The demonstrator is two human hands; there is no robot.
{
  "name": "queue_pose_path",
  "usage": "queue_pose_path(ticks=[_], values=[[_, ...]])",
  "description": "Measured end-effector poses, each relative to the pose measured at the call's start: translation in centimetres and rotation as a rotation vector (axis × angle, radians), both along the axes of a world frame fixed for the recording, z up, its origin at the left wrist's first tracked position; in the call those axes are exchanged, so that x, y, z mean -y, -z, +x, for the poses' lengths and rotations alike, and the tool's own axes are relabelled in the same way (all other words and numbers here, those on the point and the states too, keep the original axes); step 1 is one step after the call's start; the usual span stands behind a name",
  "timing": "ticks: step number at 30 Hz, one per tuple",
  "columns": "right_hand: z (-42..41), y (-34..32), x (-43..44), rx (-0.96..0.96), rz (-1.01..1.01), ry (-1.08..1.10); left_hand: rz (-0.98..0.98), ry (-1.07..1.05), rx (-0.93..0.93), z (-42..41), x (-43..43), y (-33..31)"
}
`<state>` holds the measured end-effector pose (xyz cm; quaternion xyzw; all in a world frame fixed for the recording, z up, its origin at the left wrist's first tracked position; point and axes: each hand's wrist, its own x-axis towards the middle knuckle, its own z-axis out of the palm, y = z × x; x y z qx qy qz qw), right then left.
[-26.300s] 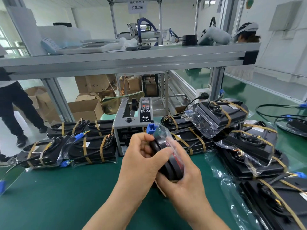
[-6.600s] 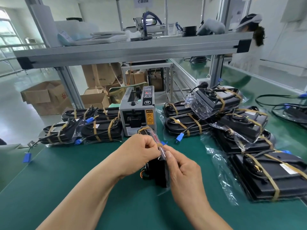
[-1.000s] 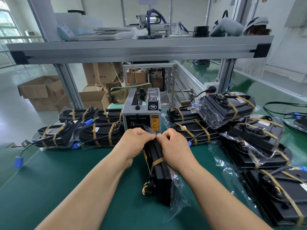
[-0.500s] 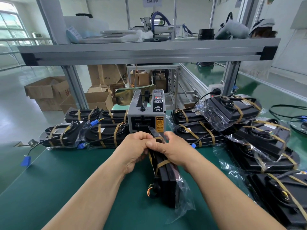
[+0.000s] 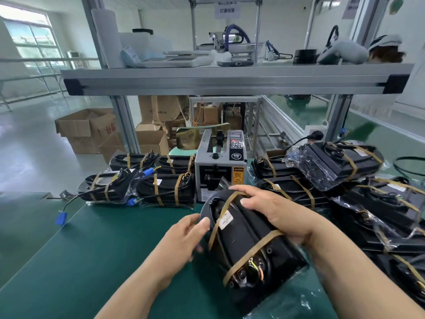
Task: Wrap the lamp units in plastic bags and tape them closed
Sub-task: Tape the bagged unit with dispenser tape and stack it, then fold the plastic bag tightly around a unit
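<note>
two hands are holding one lamp unit (image 5: 248, 238) in the head view, tilted above the green surface (image 5: 92, 261), on the near side of the tape dispenser (image 5: 220, 166). the right hand (image 5: 276, 215) is lying across the top face with fingers spread and its palm wrapping round the right edge, so it is grasping the unit. the left hand (image 5: 184, 240) is pinching the left rim, thumb on top and fingers curling underneath, though blur is hiding the fingertips. two tape bands (image 5: 253, 247) are crossing the unit, one toward the far end and one toward the near end. the plastic bag (image 5: 287, 302) is trailing loose and crumpled past the near end.

several things are looking risky to me. the bag's tail is hanging untaped, so it could be catching under the unit or tearing if the unit is set down on it. the loose wires (image 5: 255, 267) are bulging at the near end beside the band, and they are probably pushing against the film, which could be splitting it or lifting the tape. the film is looking slick, so the unit could be sliding out of a light grip onto the surface. the row of wrapped units (image 5: 161, 189) on the left and the taller pile (image 5: 345, 162) on the right are crowding the free space. the pile's top unit is sitting tilted, so a careless placement could be knocking it off.
</note>
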<state>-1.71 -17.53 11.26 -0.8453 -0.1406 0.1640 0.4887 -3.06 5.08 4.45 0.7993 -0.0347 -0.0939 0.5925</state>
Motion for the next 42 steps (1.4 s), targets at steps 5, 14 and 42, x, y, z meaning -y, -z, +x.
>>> queue_pose_path(ticks=[5,14,42], values=[[0.3,0.2,-1.9,-0.069,0.226,-0.112,-0.327,0.095,-0.055,-1.6,-1.9,-1.4],[1.7,-2.6,-7.7,0.052,-0.205,0.029,-0.446,-0.169,-0.061,-0.6,-3.8,-2.2],[5.4,2.7,-9.6,0.099,0.044,0.168,-0.323,-0.670,-0.291,28.2,-7.0,-5.6]])
